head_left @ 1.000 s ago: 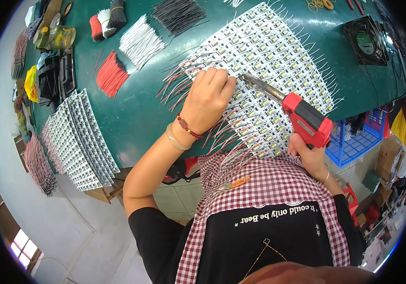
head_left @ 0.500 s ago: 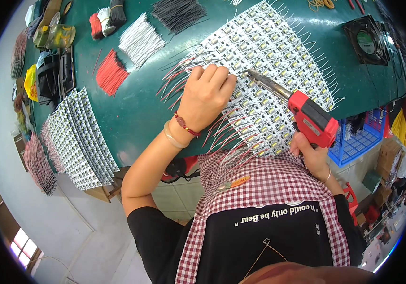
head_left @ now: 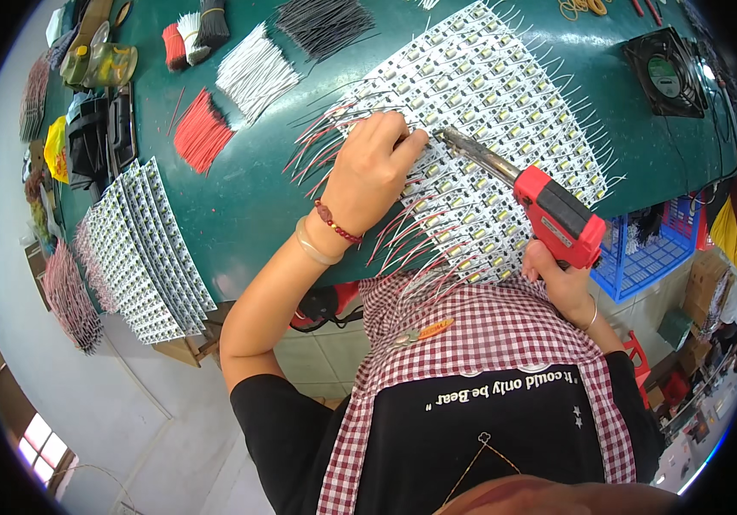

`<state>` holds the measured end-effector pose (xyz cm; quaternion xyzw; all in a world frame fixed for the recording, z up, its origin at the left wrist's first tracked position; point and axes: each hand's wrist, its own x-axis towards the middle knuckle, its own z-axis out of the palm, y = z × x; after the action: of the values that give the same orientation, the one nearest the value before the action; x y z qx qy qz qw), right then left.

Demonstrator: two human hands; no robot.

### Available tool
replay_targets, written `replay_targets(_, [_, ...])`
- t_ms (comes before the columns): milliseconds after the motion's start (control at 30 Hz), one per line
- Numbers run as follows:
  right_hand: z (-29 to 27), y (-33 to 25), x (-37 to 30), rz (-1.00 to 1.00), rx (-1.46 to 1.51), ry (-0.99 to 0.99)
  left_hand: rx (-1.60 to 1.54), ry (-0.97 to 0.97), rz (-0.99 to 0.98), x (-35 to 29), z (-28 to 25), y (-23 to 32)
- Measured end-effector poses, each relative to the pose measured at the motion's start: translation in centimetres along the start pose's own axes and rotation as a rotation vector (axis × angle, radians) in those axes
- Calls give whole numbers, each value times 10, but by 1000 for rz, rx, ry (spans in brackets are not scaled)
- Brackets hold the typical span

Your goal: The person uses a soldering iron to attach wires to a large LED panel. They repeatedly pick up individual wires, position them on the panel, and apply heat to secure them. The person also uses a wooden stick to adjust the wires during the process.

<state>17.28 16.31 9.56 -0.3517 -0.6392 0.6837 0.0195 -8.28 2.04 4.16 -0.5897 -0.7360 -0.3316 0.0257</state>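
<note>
A white panel of small LED circuit boards (head_left: 488,94) lies on the green table, with red, white and black wires sticking out at its edges. My right hand (head_left: 561,281) is closed round the handle of a red and black soldering gun (head_left: 557,216). The gun's metal tip is at the boards, close to my left thumb. My left hand (head_left: 377,154) rests over the panel's left part, fingers bent and pinched together. Whatever lies between those fingertips is too small or hidden to make out.
Bundles of red wires (head_left: 202,130), white wires (head_left: 257,72) and black wires (head_left: 324,24) lie at the upper left. More LED panels (head_left: 149,257) are stacked on the left. A black fan (head_left: 664,73) stands at right, above a blue crate (head_left: 653,257).
The soldering gun has shifted slightly left, and its tip is a little further left on the boards. My left fingers have changed position slightly, with the thumb standing further from the knuckles.
</note>
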Motion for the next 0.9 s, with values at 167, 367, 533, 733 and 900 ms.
replay_targets(167, [1, -5, 0, 24, -55, 7, -2, 7, -11, 1, 1, 0])
replay_targets(367, [4, -12, -3, 24, -54, 20, 22, -5, 0, 2, 0, 1])
replay_targets(533, [6, -16, -1, 88, -111, 17, 33, -17, -5, 2, -1, 2])
replay_targets(733, [6, -15, -4, 47, -76, 63, 31, -17, 13, 4, -3, 2])
replay_targets(900, [2, -17, -3, -4, -64, 67, 72, -23, 21, 4, -4, 3])
